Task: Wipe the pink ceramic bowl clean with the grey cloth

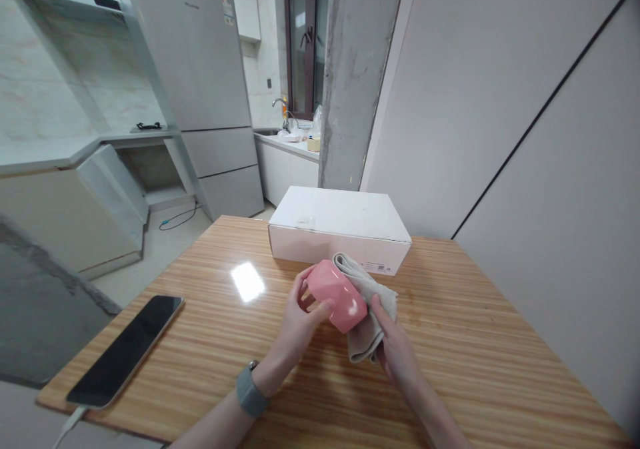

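Observation:
A glossy pink faceted object, bowl-like in shape point(340, 295), is gripped by my left hand point(303, 309), thumb on its near side and fingers behind it. It is tilted above the wooden table. My right hand point(393, 335) is closed on a folded light grey cloth point(377, 295), with the thumb lying on top of the cloth. The cloth presses against the right side of the pink object. The fingers under the cloth are mostly hidden. A grey watch band point(251, 392) circles my left wrist.
A white box point(340, 219) lies on the wooden table point(465, 342) just beyond my hands. At the left edge lies a black-screened phone point(127, 349) with a white cable point(71, 422). A pale wall point(500, 69) borders the right side; a fridge point(200, 69) stands beyond.

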Demonstrator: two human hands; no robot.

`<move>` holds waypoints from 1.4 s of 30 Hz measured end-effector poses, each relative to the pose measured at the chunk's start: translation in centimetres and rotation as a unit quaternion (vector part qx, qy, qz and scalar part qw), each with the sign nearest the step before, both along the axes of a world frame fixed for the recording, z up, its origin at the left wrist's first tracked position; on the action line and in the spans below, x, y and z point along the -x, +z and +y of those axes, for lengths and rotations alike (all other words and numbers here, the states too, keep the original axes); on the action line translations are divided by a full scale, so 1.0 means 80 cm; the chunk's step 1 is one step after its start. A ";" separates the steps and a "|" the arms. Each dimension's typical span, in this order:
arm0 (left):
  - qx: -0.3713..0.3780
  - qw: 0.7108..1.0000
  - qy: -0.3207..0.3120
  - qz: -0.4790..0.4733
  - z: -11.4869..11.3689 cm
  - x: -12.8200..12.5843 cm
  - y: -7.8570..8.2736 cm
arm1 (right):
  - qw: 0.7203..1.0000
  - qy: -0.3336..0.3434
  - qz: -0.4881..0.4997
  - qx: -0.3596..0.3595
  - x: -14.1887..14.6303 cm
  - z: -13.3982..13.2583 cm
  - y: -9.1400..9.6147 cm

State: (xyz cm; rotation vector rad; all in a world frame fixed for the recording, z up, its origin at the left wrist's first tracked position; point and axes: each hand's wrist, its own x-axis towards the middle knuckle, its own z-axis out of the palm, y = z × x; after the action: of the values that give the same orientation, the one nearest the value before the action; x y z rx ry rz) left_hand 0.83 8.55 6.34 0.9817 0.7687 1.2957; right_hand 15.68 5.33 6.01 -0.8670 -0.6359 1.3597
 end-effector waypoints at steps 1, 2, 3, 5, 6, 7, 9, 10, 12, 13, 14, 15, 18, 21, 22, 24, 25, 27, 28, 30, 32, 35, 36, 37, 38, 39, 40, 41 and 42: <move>-0.011 1.000 0.004 0.008 0.000 0.000 0.000 | 1.000 -0.003 -0.003 0.004 0.000 0.001 -0.002; -0.016 1.000 0.007 0.014 0.000 0.000 0.000 | 1.000 -0.010 -0.009 0.009 -0.001 0.001 -0.005; -0.016 1.000 0.008 0.017 0.001 0.000 0.000 | 1.000 -0.016 -0.016 0.014 -0.001 0.002 -0.007; -0.006 1.000 0.002 0.016 0.002 -0.001 -0.001 | 0.999 -0.029 -0.027 0.021 -0.002 0.003 -0.009; 0.001 1.000 -0.004 0.013 0.002 -0.002 -0.002 | 0.999 -0.035 -0.030 0.023 -0.002 0.003 -0.009; 0.009 1.000 -0.011 0.011 0.002 -0.003 -0.003 | 0.998 -0.041 -0.029 0.025 -0.002 0.003 -0.007; 0.025 0.999 -0.027 0.011 0.003 -0.005 -0.003 | 0.999 -0.038 -0.016 0.025 -0.001 0.002 0.000; 0.033 0.999 -0.032 0.014 0.002 -0.005 -0.003 | 0.999 -0.030 -0.005 0.023 0.000 0.002 0.003; 0.049 0.998 -0.037 0.018 0.002 -0.005 -0.002 | 1.000 -0.009 0.015 0.016 0.002 0.001 0.009; 0.062 0.997 -0.042 0.015 0.002 -0.004 0.000 | 1.000 -0.001 0.020 0.013 0.002 0.000 0.011; 0.077 0.996 -0.051 0.006 0.002 -0.003 0.002 | 1.000 0.002 0.022 0.012 0.003 0.000 0.012; 0.091 0.994 -0.062 -0.009 0.002 -0.001 0.003 | 1.000 0.003 0.020 0.012 0.003 0.000 0.012; 0.118 0.987 -0.094 -0.058 0.003 0.002 0.006 | 1.000 -0.002 0.008 0.008 0.003 0.001 0.008; 0.143 0.981 -0.089 -0.092 0.003 0.001 0.002 | 1.000 -0.008 0.004 0.013 0.002 0.003 0.006; 0.155 0.978 -0.090 -0.103 0.004 0.000 -0.001 | 1.000 -0.004 0.008 0.019 0.001 0.003 0.006; 0.175 0.971 -0.109 -0.120 0.005 0.000 -0.007 | 0.999 0.006 0.019 0.025 0.001 0.002 0.008; 0.180 0.968 -0.126 -0.124 0.005 0.000 -0.009 | 0.999 0.010 0.024 0.023 0.002 0.001 0.009; 0.181 0.962 -0.165 -0.123 0.006 0.001 -0.010 | 0.999 0.005 0.027 0.018 0.002 -0.001 0.012; 0.180 0.960 -0.180 -0.117 0.005 0.002 -0.009 | 0.999 0.000 0.026 0.018 0.002 -0.002 0.014; 0.173 0.960 -0.193 -0.103 0.004 0.004 -0.006 | 1.000 -0.004 0.023 0.019 0.002 -0.004 0.016; 0.158 0.967 -0.180 -0.089 0.003 0.004 -0.002 | 1.000 -0.001 0.022 0.011 0.002 -0.005 0.017; 0.114 0.982 -0.139 -0.064 0.002 0.003 0.002 | 1.000 0.002 0.023 0.005 0.002 -0.006 0.018; 0.100 0.986 -0.125 -0.053 0.001 0.002 0.002 | 1.000 0.001 0.023 0.009 0.002 -0.006 0.018; 0.085 0.989 -0.112 -0.040 0.001 0.001 0.003 | 1.000 0.000 0.023 0.015 0.003 -0.006 0.018; 0.071 0.992 -0.099 -0.027 0.000 0.000 0.003 | 0.999 -0.002 0.023 0.022 0.003 -0.006 0.018; 0.057 0.994 -0.089 -0.015 -0.001 0.000 0.003 | 0.999 -0.005 0.021 0.029 0.003 -0.006 0.019; 0.043 0.996 -0.082 -0.006 -0.002 -0.001 0.003 | 0.999 -0.010 0.019 0.034 0.002 -0.006 0.019; 0.032 0.996 -0.079 -0.001 -0.003 -0.002 0.003 | 0.999 -0.017 0.017 0.038 0.002 -0.006 0.019; 0.026 0.997 -0.079 0.001 -0.003 -0.003 0.002 | 0.999 -0.022 0.015 0.042 0.002 -0.005 0.019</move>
State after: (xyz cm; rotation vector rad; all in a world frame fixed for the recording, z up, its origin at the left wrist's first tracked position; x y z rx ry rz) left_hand 1.03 8.27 6.49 0.9829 0.7090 1.1336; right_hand 15.55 4.90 7.51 -0.9214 -0.5367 1.3639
